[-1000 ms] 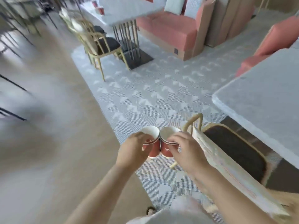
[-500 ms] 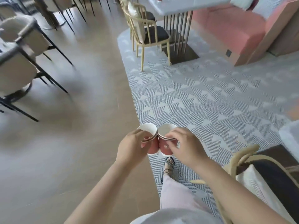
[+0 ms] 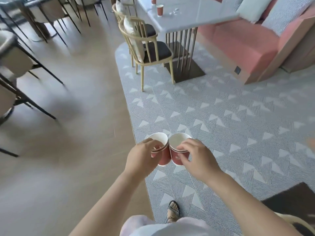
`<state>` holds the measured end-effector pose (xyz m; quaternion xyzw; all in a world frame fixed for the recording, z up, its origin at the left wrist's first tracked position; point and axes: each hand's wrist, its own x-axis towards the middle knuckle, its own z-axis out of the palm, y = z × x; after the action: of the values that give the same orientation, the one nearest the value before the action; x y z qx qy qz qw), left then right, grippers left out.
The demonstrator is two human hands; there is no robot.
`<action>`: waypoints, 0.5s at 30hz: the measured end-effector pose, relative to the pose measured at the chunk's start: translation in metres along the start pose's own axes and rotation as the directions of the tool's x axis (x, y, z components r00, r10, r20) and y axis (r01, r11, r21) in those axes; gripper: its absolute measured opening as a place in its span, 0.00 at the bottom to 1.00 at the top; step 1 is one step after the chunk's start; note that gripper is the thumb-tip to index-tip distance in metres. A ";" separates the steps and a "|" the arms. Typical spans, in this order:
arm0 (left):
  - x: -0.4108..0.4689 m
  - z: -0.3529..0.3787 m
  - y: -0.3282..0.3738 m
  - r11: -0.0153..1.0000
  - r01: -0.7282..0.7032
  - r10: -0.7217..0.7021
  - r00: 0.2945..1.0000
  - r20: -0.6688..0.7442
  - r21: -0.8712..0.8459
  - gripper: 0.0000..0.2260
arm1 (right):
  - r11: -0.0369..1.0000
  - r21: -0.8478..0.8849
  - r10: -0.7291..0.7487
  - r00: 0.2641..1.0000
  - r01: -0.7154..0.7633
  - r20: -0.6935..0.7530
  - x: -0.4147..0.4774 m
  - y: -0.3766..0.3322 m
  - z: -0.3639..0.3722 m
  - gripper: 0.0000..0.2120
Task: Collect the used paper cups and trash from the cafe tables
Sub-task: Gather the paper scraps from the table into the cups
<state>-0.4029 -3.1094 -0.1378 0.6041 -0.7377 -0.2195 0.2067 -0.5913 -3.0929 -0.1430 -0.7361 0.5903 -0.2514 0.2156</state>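
While the left hand [image 3: 142, 156] and right hand [image 3: 198, 157] each grasp a red cup [image 3: 163, 157], carrying seems underway; the far table [image 3: 187, 19] with another cup [image 3: 159, 10] looks next.

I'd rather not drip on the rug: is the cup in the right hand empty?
Looks empty: the cup in the right hand shows a clean white inside; its very bottom is hidden.
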 end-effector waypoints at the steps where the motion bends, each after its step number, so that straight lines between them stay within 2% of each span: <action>1: 0.014 0.002 0.001 1.000 0.000 0.000 1.000 0.004 -0.008 0.05 | 1.000 -0.002 0.007 1.000 -0.007 -0.009 0.011 0.005 -0.003 0.03; 9: 0.124 0.018 0.000 0.999 -0.016 0.018 0.998 0.064 -0.031 0.06 | 0.997 -0.037 0.072 0.997 -0.073 -0.042 0.095 0.054 -0.013 0.02; 15: 0.228 0.030 -0.014 0.997 -0.061 0.066 0.994 0.089 -0.049 0.05 | 0.992 -0.071 0.098 0.993 -0.103 -0.070 0.193 0.089 -0.016 0.02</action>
<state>-0.4516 -3.3339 -0.1613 0.5648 -0.7599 -0.2568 0.1938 -0.6345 -3.3007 -0.1627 -0.7043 0.6423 -0.2424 0.1808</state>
